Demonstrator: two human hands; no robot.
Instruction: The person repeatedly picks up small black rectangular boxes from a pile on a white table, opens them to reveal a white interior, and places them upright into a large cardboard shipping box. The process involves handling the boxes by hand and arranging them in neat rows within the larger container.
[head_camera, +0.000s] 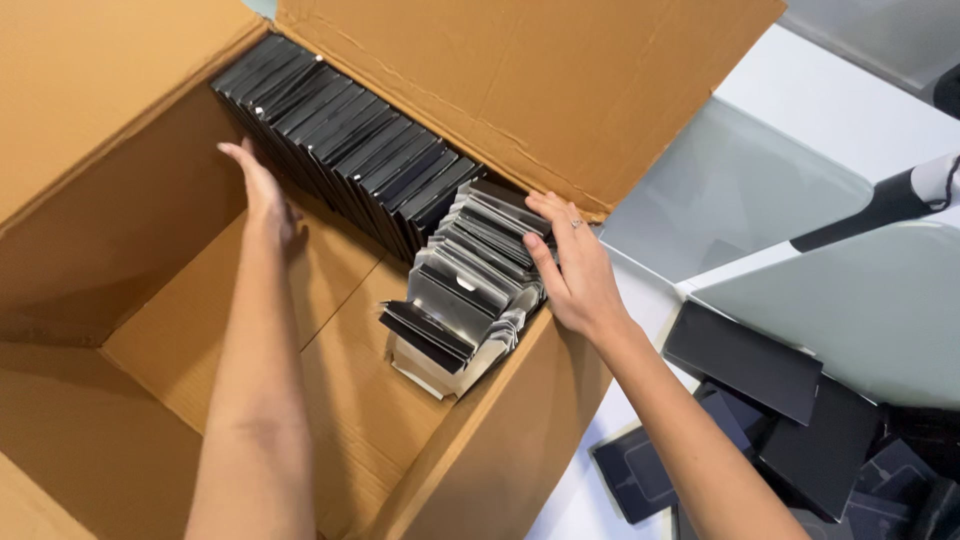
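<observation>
From the head camera I look down into a large open cardboard box (150, 330), its flaps folded outward and its brown bottom partly bare. Along the far wall stands a row of flat black packages (345, 145), packed upright on edge, one against the next, running from the far left corner toward the middle. Nearer to me that row gives way to a looser batch of silver-and-black packages (470, 290), which lean and fan out against the right wall of the box, the nearest ones tipped almost flat. My left hand (265, 195) is stretched into the box with the palm open and the fingers spread, pressed against the near face of the black row; it grips nothing that I can see. My right hand (575, 270) rests over the right wall of the box, fingers extended and laid flat on the top edges of the silver-and-black batch, touching them but not closed around any one; a ring shows on one finger. Outside the box, to the right, a heap of dark flat packages (790, 430) lies scattered and overlapping on a white table (580, 505). Beyond it I see pale frosted glass panels (740, 190) and a white-and-black bar (890, 205) crossing at an angle.
</observation>
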